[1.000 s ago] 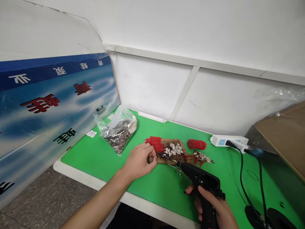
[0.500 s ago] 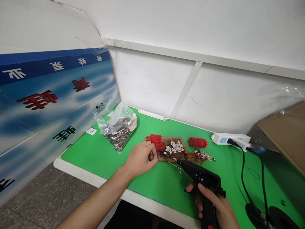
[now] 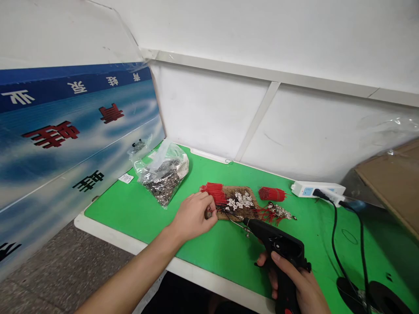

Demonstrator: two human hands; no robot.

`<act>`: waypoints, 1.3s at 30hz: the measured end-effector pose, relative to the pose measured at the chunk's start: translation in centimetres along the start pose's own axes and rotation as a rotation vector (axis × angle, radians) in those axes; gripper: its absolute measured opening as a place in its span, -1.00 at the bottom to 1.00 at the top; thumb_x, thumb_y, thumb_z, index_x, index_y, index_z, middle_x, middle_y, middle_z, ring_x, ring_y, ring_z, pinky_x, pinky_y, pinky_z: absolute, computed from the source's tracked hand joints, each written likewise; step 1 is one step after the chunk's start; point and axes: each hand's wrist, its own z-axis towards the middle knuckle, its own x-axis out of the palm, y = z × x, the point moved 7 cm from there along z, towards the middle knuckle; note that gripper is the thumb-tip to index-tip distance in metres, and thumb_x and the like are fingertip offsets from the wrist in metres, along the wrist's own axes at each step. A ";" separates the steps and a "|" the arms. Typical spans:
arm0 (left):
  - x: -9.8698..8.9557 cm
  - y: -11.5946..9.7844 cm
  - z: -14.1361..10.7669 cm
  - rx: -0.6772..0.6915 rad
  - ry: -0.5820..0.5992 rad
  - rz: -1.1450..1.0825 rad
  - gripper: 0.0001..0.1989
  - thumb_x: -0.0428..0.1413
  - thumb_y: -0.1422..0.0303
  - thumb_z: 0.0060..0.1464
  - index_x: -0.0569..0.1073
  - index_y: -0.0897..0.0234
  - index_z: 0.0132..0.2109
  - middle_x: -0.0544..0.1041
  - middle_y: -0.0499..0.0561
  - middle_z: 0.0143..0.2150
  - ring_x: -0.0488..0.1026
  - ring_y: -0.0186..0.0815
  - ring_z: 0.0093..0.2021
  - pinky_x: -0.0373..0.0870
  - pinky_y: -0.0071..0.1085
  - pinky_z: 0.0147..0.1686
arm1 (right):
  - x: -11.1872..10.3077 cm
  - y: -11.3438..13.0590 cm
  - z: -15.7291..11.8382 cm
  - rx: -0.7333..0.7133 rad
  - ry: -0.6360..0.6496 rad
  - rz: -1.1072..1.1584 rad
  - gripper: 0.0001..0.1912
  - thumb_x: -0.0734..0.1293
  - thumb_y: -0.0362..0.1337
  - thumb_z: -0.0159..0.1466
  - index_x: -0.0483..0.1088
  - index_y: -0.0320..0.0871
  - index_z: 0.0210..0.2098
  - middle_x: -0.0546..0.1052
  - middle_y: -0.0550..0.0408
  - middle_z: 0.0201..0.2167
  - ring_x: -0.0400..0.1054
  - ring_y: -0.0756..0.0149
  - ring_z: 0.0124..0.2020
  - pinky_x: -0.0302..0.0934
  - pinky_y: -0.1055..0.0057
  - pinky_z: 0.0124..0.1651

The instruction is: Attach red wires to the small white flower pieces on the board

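Observation:
My left hand (image 3: 195, 214) is closed at the left edge of a brown board (image 3: 253, 213), its fingers pinching something too small to make out. Beside its fingertips, a row of red wires (image 3: 214, 195) lies on the board, with small white flower-shaped pieces (image 3: 240, 200) to their right. My right hand (image 3: 296, 279) grips a black soldering gun (image 3: 278, 240); the gun's thin tip points left to the board's front edge, close to my left fingertips. Red wires with silvery pieces (image 3: 279, 211) lie at the board's right end.
A clear bag of small metal parts (image 3: 163, 181) lies at the back left of the green table (image 3: 137, 213). A red wire bundle (image 3: 272, 194) is behind the board. At right are a white power strip (image 3: 304, 189), black cables (image 3: 362, 244) and a cardboard box (image 3: 393, 179).
The view has shifted very slightly. Both hands and the soldering gun keep nearly the same place over the board.

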 end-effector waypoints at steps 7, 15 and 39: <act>0.4 -0.3 0.0 0.027 0.006 0.000 -0.96 0.09 0.39 0.10 0.40 0.27 -0.28 0.42 -0.06 -0.32 0.30 -0.31 -0.26 0.15 -0.31 -0.20 | -0.3 -0.4 -0.3 0.039 -0.026 -0.016 -0.31 0.41 0.32 0.14 0.62 -0.26 -0.24 0.33 0.06 -0.56 0.24 0.34 -0.54 0.16 0.41 -0.48; 0.7 -0.2 0.1 0.042 0.011 0.028 -0.96 0.09 0.39 0.10 0.40 0.26 -0.29 0.42 -0.07 -0.31 0.30 -0.31 -0.26 0.15 -0.31 -0.20 | -0.8 -0.9 -0.2 0.071 -0.058 -0.019 -0.30 0.41 0.32 0.13 0.58 -0.28 -0.28 0.36 0.04 -0.53 0.28 0.32 -0.53 0.18 0.40 -0.47; 0.4 -0.3 0.2 0.025 0.010 -0.009 -0.97 0.10 0.41 0.07 0.42 0.27 -0.29 0.43 -0.08 -0.33 0.32 -0.32 -0.27 0.20 -0.31 -0.20 | -0.5 -0.1 -0.6 0.057 -0.081 0.003 -0.27 0.46 0.28 0.12 0.62 -0.23 -0.04 0.41 0.04 -0.51 0.25 0.33 -0.53 0.17 0.40 -0.48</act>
